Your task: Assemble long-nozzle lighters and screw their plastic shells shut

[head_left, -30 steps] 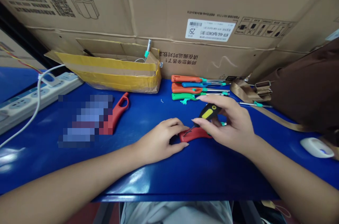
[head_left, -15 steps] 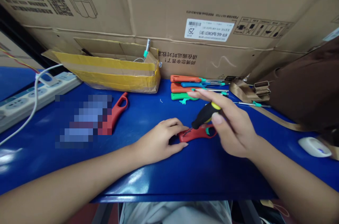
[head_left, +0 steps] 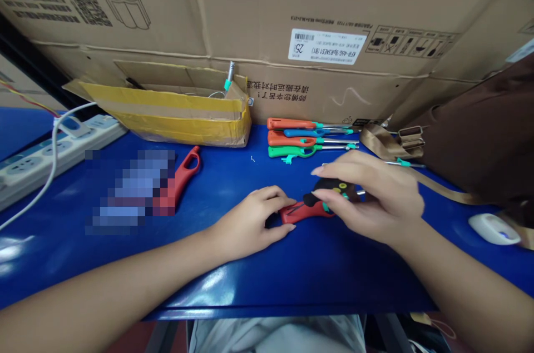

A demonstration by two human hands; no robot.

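Note:
My left hand (head_left: 258, 220) holds the left end of a red lighter body (head_left: 305, 212) flat on the table, thumb on its near side and fingers on its far side. A teal piece (head_left: 326, 207) shows at the body's trigger opening. In my right hand (head_left: 375, 197) is a screwdriver (head_left: 327, 187) with a black handle and yellow marks. It leans low over the lighter, its thin shaft pointing to the left end near my left fingers. Whether the tip sits in a screw is too small to tell. My right hand hides the lighter's right end.
Several gas lighters (head_left: 292, 139) in orange, blue and green lie behind my hands. A red handle shell (head_left: 183, 178) rests at left beside a blurred patch. Around them are a yellow-taped box (head_left: 179, 119), a power strip (head_left: 54, 147), a white object (head_left: 494, 229) and a brown bag (head_left: 475, 136).
The screwdriver's handle has tipped lower toward the right, and my right hand has turned and shifted right with it. My left hand and the red lighter body have stayed in place.

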